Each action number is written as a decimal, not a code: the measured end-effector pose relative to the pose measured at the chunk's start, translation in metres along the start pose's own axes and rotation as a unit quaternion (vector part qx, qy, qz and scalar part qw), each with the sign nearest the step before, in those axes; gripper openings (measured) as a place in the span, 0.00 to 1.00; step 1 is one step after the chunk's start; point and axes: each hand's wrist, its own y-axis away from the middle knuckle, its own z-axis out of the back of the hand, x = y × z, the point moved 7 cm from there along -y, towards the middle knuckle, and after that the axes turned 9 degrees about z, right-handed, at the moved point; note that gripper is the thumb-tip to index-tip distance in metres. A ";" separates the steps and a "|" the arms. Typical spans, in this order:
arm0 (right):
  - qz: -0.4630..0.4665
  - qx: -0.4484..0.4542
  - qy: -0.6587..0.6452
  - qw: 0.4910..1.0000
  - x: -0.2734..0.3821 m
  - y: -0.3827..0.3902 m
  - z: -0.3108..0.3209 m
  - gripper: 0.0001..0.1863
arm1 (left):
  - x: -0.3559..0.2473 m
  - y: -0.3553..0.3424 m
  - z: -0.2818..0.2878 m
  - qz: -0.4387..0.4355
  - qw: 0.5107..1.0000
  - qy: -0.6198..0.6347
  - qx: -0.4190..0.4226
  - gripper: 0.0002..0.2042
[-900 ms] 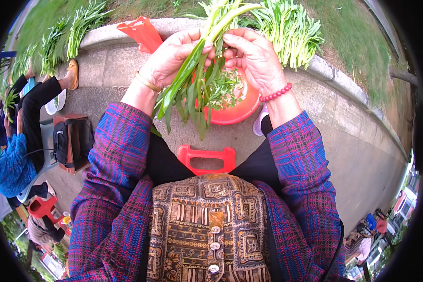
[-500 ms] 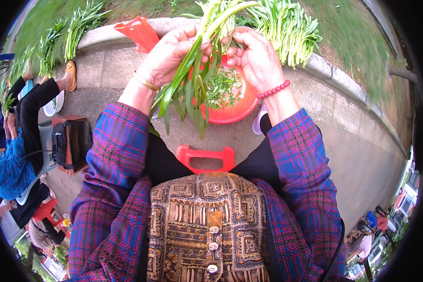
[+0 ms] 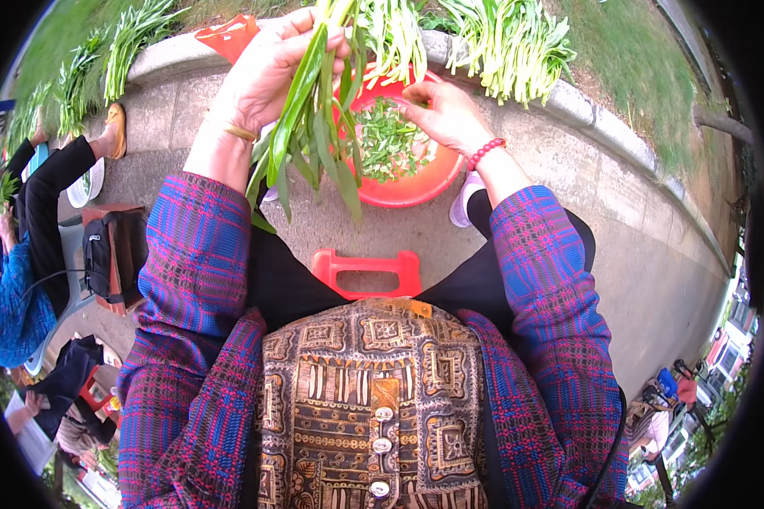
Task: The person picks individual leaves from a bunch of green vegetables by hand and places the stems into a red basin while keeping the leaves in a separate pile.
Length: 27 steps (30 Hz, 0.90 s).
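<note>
My left hand (image 3: 267,72) is closed around a long green leafy stem (image 3: 321,110), whose narrow leaves hang down beside the basin. Over the right part of a red basin (image 3: 399,197), my right hand (image 3: 452,117) has its thumb and index finger drawn together. What it pinches, if anything, I cannot make out. Torn green leaf pieces (image 3: 390,140) lie inside the basin, which rests on the pavement between my feet. Just beyond it, a bunch of pale stripped stems (image 3: 392,47) lies at the kerb.
A larger row of stems (image 3: 518,51) lies across the kerb (image 3: 586,114). An orange-red bag (image 3: 229,38) is behind my left hand. The red stool edge (image 3: 367,271) shows between my legs. To the left are a dark backpack (image 3: 109,259) and a seated person in blue (image 3: 21,297).
My hands have moved apart. The left went left and slightly up with the leafy stem; the right dropped lower, away from the stem toward the basin. The view has shifted slightly.
</note>
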 end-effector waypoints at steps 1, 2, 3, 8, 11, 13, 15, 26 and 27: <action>0.018 0.004 0.029 0.999 -0.002 0.002 -0.005 0.16 | 0.000 0.001 0.004 0.002 1.000 0.002 -0.012 0.12; 0.035 0.007 0.057 0.998 -0.004 0.003 -0.008 0.17 | 0.000 0.002 0.007 0.005 1.000 0.004 -0.024 0.11; 0.001 0.041 0.072 0.997 -0.007 0.006 -0.013 0.17 | 0.000 0.002 0.007 0.001 1.000 0.000 -0.021 0.11; -0.004 -0.013 0.102 0.995 -0.004 0.009 -0.007 0.13 | 0.000 0.001 0.006 0.008 1.000 0.002 -0.009 0.11; -0.044 0.034 0.115 0.992 0.011 0.004 -0.003 0.12 | -0.006 0.006 0.007 0.004 1.000 -0.020 -0.008 0.14; -0.006 -0.050 0.062 0.997 0.006 0.006 -0.002 0.12 | -0.011 0.009 -0.004 -0.015 1.000 -0.011 0.008 0.17; 0.099 -0.148 0.061 0.982 0.018 0.007 0.009 0.10 | -0.012 0.006 -0.006 -0.016 0.999 0.043 0.030 0.17; 0.102 -0.200 -0.093 0.970 0.092 0.018 0.089 0.08 | -0.024 0.016 -0.024 -0.040 0.967 0.157 0.197 0.26; 0.096 -0.229 -0.190 0.950 0.094 0.020 0.092 0.07 | -0.024 0.014 -0.025 -0.041 0.964 0.165 0.205 0.26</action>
